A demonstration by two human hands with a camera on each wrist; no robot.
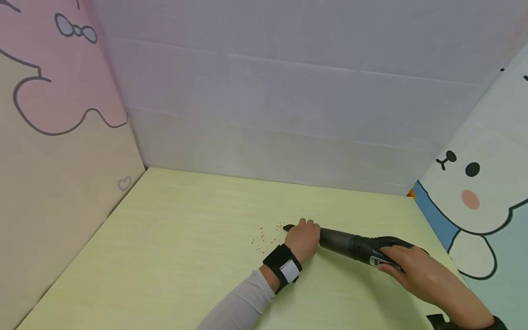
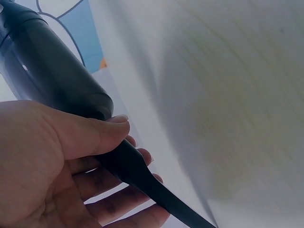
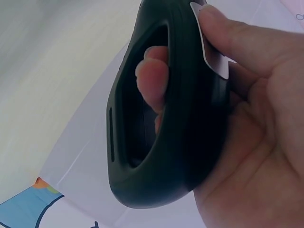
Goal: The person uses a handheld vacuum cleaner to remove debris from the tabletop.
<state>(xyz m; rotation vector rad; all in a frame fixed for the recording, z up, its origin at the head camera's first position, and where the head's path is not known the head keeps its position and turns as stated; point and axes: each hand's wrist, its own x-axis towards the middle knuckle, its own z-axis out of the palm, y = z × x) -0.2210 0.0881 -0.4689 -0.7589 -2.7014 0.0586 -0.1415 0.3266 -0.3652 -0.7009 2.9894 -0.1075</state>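
A black handheld vacuum cleaner (image 1: 346,244) is held aslant over the pale yellow table, its narrow nozzle (image 2: 135,166) pointing left. My right hand (image 1: 425,275) grips the loop handle (image 3: 190,118), with fingertips showing through the opening in the right wrist view. Near the front end, my left hand (image 1: 303,239) holds the nozzle's base, thumb on one side and fingers curled beneath in the left wrist view. Small orange crumbs (image 1: 262,235) lie scattered on the table just left of the nozzle tip (image 1: 288,227).
The table (image 1: 165,238) reaches back to a pale wall sheet (image 1: 268,105). Printed panels stand at both sides, a pink and beige one (image 1: 66,183) at left and a white and blue one (image 1: 495,183) with a cartoon face at right.
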